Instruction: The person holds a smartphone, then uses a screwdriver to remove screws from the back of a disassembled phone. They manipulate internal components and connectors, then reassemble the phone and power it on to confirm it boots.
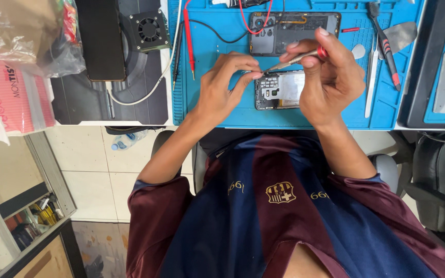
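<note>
A blue work mat point(217, 110) covers the bench, the largest thing here. At the far left lie two packages: a clear plastic bag point(21, 36) with brown contents, and below it a flat pink packet point(14, 95) in a clear sleeve. Two opened phones sit on the mat: one point(294, 33) with its back off at the top, one point(280, 90) under the hands. A black slab point(100, 38) and one small square fan point(149, 30) lie left of the mat. One red probe point(188, 36) rests nearby.

The right hand point(330, 77) pinches a slim screwdriver point(297, 59) with a red collar between closed fingers, tip over the lower phone. The left hand point(220, 90) pinches thumb and forefinger at that tip; what it grips is too small to tell.
</note>
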